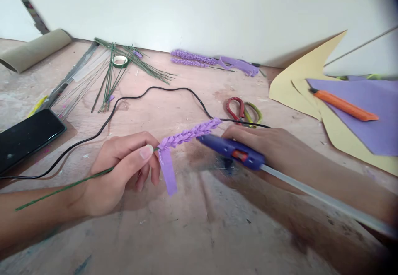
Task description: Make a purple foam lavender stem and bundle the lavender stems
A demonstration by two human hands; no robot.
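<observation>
My left hand (124, 167) pinches a thin green wire stem (65, 190) between thumb and fingers. Around the stem's upper part is a purple paper flower spike (189, 135), tilted up to the right. From its lower end hangs a loose purple paper strip (168, 173). My right hand (248, 138) is closed around a blue glue gun (230, 150), slightly blurred. A long translucent glue stick (311, 190) sticks out of its back. The gun's nozzle lies close beside the spike; whether they touch I cannot tell.
A black cord (152, 88) crosses the wooden table behind my hands. Beyond lie green wires (108, 80), a tape roll (120, 62), finished purple spikes (192, 57) and scissors (235, 108). A phone (31, 136) is left; an orange cutter (345, 104) on purple paper (370, 132) is right.
</observation>
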